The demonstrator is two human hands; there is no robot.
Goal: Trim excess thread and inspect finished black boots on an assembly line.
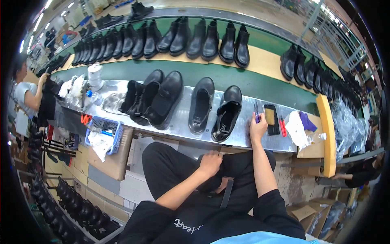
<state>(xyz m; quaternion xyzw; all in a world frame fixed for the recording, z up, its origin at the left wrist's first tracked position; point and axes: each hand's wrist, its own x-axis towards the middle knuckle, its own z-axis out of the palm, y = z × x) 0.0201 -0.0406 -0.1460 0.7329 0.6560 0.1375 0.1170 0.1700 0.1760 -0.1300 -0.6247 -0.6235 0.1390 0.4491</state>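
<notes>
Fingers of the right hand point(257, 129) pinch a small purple-handled tool point(256, 112), upright on the metal table point(183, 122), just right of the nearest black shoe point(226, 114). The left hand point(210, 162), curled into a loose fist, rests on the lap; whether it holds anything cannot be told.

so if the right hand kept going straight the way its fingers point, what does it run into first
The right hand rests on the metal bench, fingers pointing away from the person. Right at its fingertips is a purple-handled tool, so probably that first; the green conveyor belt lies beyond. Whether it already touches the tool is unclear.
</notes>
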